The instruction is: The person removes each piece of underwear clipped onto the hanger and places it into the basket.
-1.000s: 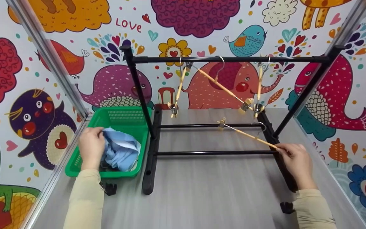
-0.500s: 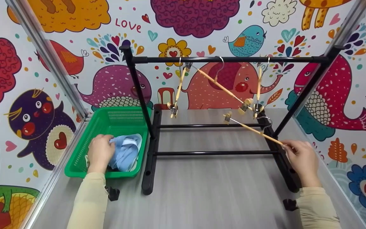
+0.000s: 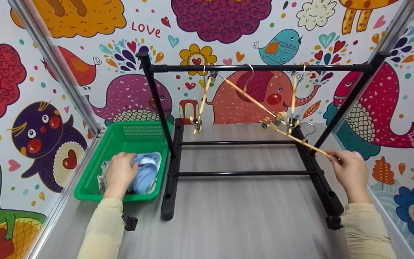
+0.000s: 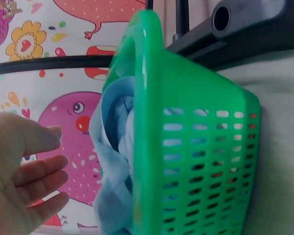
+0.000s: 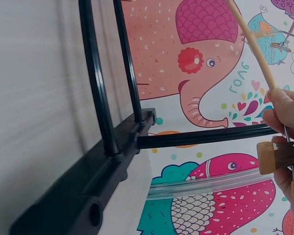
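Note:
My left hand [image 3: 121,173] is over the green basket [image 3: 84,183], next to a crumpled light blue cloth [image 3: 146,177]. In the left wrist view its thumb and fingers stand apart with nothing between them, to the left of the cloth [image 4: 112,176]. My right hand [image 3: 351,174] pinches one end of a wooden clip hanger [image 3: 302,141] beside the right side of the black rack [image 3: 279,67]. A clip [image 5: 267,157] at the held end shows by the fingers in the right wrist view. The hanger's other end points left, overlapping the hanging hangers.
From the rack's top bar hang several similar clip hangers, including one at the left [image 3: 204,97] and a slanted one [image 3: 250,97]. Two lower crossbars join the rack's feet. A patterned wall [image 3: 128,57] stands close behind and on both sides.
My left hand has let go of the blue cloth and shifted right over the basket; the cloth has settled lower. My right hand has moved right and up, carrying the hanger.

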The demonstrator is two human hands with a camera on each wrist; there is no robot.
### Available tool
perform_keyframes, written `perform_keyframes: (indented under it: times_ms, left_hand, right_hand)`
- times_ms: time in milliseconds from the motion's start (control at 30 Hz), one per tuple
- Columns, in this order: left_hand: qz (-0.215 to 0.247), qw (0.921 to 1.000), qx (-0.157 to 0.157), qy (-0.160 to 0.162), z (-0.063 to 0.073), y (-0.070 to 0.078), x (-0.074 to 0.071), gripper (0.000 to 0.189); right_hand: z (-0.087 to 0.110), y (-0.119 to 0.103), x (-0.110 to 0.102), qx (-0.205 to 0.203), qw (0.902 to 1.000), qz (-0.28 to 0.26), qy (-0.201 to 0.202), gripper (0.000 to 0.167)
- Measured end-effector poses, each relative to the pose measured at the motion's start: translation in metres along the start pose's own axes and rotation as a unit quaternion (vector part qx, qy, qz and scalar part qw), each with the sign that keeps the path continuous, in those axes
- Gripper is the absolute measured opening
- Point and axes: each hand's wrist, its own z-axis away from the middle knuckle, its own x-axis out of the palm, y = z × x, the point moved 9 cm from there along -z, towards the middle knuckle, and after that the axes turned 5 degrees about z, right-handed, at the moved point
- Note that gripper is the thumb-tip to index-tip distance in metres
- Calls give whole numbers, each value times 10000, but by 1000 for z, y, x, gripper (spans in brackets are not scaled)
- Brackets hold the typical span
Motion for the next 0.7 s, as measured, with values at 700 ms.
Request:
perform_keyframes:
  times_ms: [700]
  left_hand:
    - [-93, 9965, 748, -374, 19, 49, 23, 40]
  right_hand:
    - [-38, 8, -36, 388, 9986, 334, -113, 17]
